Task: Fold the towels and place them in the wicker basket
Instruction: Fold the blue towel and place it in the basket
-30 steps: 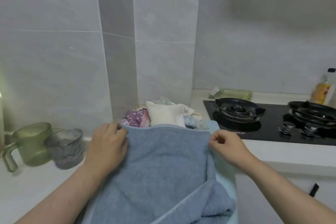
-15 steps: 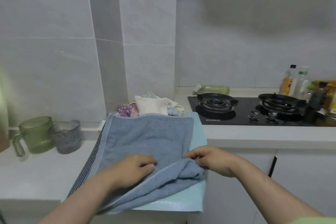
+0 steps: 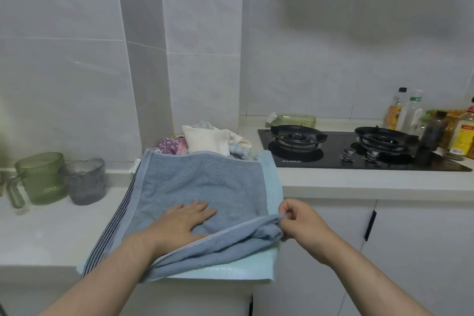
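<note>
Left hand (image 3: 184,220) has flattened onto blue towel (image 3: 205,182); right hand (image 3: 300,220) pinches its folded edge — hob (image 3: 333,161) lettering illegible.

soft, dim, even indoor light with a grey-blue cast; a broad vague shadow darkens the wall (image 3: 359,7) above the stove (image 3: 359,151). wide-angle bending at the edges, slight overall softness, faint glare on the tiles.

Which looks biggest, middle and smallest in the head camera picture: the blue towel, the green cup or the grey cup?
1. blue towel, by far the largest.
2. green cup.
3. grey cup, only a little smaller. The cups stand side by side at similar distance, so this order seems fair.
</note>
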The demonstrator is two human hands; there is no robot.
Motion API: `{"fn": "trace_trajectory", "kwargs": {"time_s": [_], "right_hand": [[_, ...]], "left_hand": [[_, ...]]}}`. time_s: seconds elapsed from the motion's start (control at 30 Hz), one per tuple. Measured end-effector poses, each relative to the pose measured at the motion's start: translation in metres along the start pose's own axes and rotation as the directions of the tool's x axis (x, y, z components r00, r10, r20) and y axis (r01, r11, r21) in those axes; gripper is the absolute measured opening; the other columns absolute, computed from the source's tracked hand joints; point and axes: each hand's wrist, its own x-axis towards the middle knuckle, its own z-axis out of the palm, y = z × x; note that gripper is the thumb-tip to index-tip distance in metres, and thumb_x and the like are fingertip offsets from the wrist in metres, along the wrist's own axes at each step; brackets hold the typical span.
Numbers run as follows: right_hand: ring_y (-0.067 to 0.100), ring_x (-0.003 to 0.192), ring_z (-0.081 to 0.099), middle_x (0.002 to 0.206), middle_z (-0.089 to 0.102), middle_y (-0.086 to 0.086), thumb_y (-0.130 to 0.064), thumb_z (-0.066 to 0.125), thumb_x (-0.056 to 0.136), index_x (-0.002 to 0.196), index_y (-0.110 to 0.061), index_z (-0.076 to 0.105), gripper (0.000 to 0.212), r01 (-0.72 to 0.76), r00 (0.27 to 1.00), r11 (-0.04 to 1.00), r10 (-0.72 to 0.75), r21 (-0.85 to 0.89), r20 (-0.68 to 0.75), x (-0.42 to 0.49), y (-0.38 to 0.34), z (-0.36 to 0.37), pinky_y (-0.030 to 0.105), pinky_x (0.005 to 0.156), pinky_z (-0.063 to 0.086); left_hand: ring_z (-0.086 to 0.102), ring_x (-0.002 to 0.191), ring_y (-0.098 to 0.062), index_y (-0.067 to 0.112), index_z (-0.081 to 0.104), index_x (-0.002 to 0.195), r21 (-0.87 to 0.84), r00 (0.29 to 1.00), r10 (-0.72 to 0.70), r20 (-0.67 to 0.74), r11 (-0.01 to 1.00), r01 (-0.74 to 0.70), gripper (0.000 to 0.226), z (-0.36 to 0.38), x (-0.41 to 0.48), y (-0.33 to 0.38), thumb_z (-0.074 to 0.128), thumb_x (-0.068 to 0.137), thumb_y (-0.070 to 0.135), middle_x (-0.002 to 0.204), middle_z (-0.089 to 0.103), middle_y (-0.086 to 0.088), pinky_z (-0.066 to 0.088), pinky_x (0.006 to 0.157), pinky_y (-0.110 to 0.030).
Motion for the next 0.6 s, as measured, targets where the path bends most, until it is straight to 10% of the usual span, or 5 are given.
{"fn": "trace_trajectory", "kwargs": {"time_s": [0.13,0.27,0.43,0.6], "right_hand": [[0.018,0.048,0.036,0.056,0.040,0.001,0.006,0.050,0.079,0.069,-0.013,0.035,0.026,0.088,0.926,0.985,-0.135,-0.147,-0.353,-0.017,0.010,0.005,0.026,0.042,0.035],[0.016,0.057,0.040,0.062,0.045,-0.003,0.000,0.051,0.077,0.068,-0.019,0.039,0.024,0.066,0.934,0.945,-0.172,-0.321,-0.313,-0.032,0.023,0.015,0.038,0.054,0.042],[0.010,0.063,0.050,0.080,0.054,-0.007,0.006,0.057,0.078,0.077,-0.033,0.053,0.039,0.185,0.949,0.924,-0.257,-0.335,-0.184,-0.046,0.036,0.012,0.018,0.059,0.041],[0.010,0.070,0.051,0.087,0.051,-0.010,0.017,0.061,0.065,0.073,-0.041,0.055,0.059,0.289,0.924,0.837,-0.371,-0.464,-0.092,-0.047,0.056,0.006,0.014,0.060,0.037]], "left_hand": [[-0.001,0.149,-0.004,0.046,0.016,0.151,-0.096,1.000,-0.029,0.001,0.995,0.029,0.119,-0.002,-0.002,0.000,0.001,0.048,0.103,0.162,0.005,0.015,-0.003,0.121,-0.030],[0.034,0.139,-0.005,0.033,0.045,0.142,-0.330,0.970,-0.101,-0.220,0.944,0.023,0.116,-0.006,-0.017,0.005,0.013,0.054,0.102,0.149,0.040,0.013,0.020,0.119,-0.029],[0.050,0.085,-0.010,0.035,0.056,0.085,-0.175,0.740,-0.243,-0.627,0.970,0.170,0.035,0.015,-0.089,0.003,0.056,0.070,0.067,0.089,0.050,0.017,0.043,0.076,-0.032],[0.054,0.082,-0.020,0.028,0.050,0.082,-0.427,0.600,-0.715,-0.358,0.697,0.576,0.024,0.021,-0.128,0.001,0.064,0.079,0.047,0.088,0.048,0.006,0.041,0.070,-0.033]]}}
